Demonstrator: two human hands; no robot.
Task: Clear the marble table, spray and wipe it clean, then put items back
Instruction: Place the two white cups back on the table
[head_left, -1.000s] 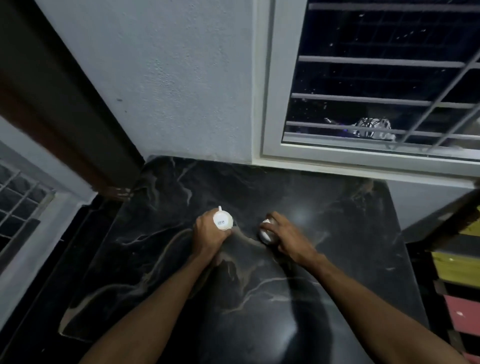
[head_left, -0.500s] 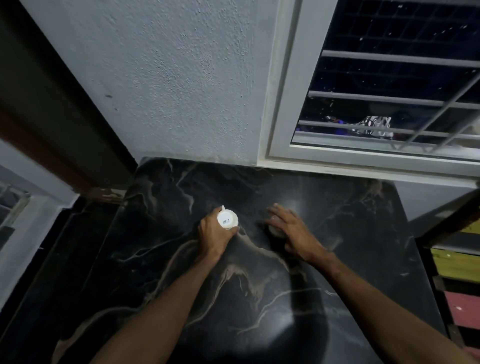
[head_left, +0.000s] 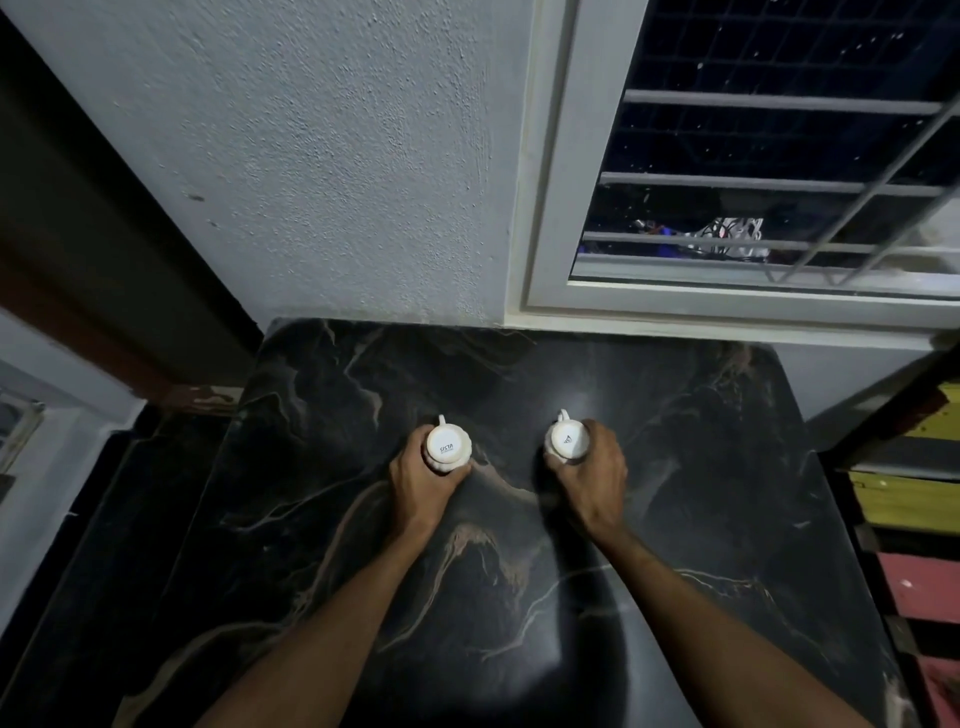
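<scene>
The left cup (head_left: 448, 448), small, white ribbed ceramic, is turned mouth-down over the middle of the black marble table (head_left: 701, 467), whose top is streaked with pale brown veins. The left hand (head_left: 421, 483) grips it from the near side, fingers and thumb curled round its body, leaving the round base facing up. On that base the word "SISTA" is printed in dark letters, with a smaller line below it too fine to read. The thin handle pokes out on the far side.

Just to the right, apart from it, is the right cup (head_left: 566, 440), the same white ceramic and also upside down. The right hand (head_left: 597, 478) grips it from the near right, fingers curled over its side. Its base carries dark print that I cannot make out. Whether either rim touches the marble, I cannot tell.

Beyond the table rises a rough grey-white plastered wall (head_left: 311, 156), and to its right a white-framed window (head_left: 545, 208) with grey metal bars. At the right edge are yellow and pink boards (head_left: 904, 499).
</scene>
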